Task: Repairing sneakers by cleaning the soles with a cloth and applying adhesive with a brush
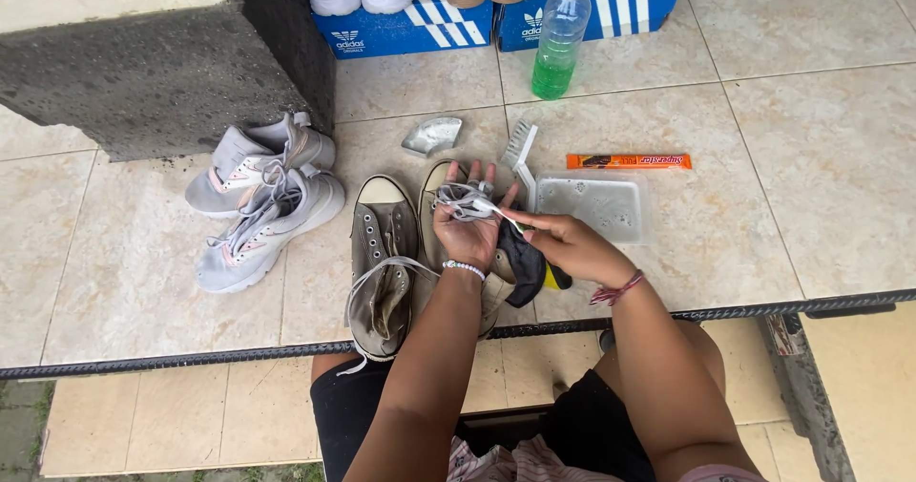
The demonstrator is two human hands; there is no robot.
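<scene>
My left hand (469, 222) is held palm up over a grey-green canvas sneaker, with a bunched white shoelace (465, 200) lying across its fingers. My right hand (571, 243) pinches the lace's end and also grips a dark cloth (523, 264) with a yellow-and-black item under it. A matching sneaker (382, 267) with a loose lace lies just left of my left hand. The second sneaker (434, 196) is mostly hidden beneath my hands.
A pair of grey running shoes (258, 196) lies to the left. Behind my hands are a white brush (520, 148), a clear tray of water (592, 205), an orange tube (630, 161), a small metal dish (431, 136) and a bottle of green liquid (558, 33). Blue shoe boxes (420, 24) stand at the back.
</scene>
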